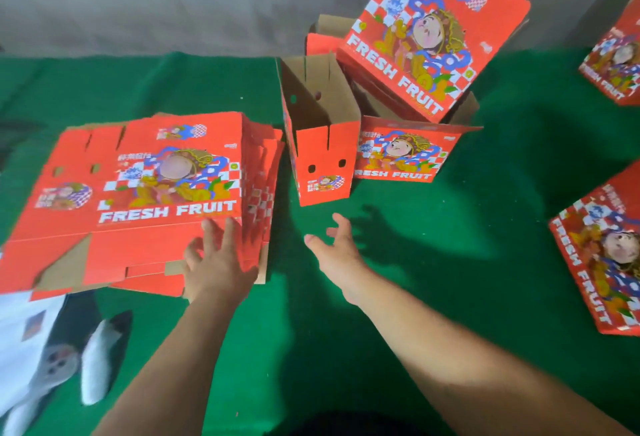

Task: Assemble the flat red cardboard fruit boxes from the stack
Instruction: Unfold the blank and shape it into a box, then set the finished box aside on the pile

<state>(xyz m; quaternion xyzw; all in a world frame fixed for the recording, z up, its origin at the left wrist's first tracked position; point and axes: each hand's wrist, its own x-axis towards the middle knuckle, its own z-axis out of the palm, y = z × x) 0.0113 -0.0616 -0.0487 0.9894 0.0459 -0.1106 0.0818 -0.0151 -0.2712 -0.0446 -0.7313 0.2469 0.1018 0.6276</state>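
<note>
A: Fingers [221, 231] of the left hand [216, 264] lie straight and slightly spread on the near right corner of the stack of flat boxes [138, 186]. They rest on the top sheet and hold nothing. Likely pinning or feeling for the top sheet's edge, to peel one off.

B: Right hand [337, 245]?

A: Spread wide and empty over the green desk [433, 262], between the stack and the half-built box [322, 144]. Touching neither. Probably on its way to help lift the sheet.

B: Why is the stack there?

A: It sits at the left, within easy reach, fanned along its right edge so single sheets separate. The half-built box stands upright just beyond the hands, top open. A printed panel [433, 37] leans tilted behind it.

B: Finished ones?

A: Closed boxes [602, 255] sit well apart at the right edge, probably parked clear of the working area.
</note>
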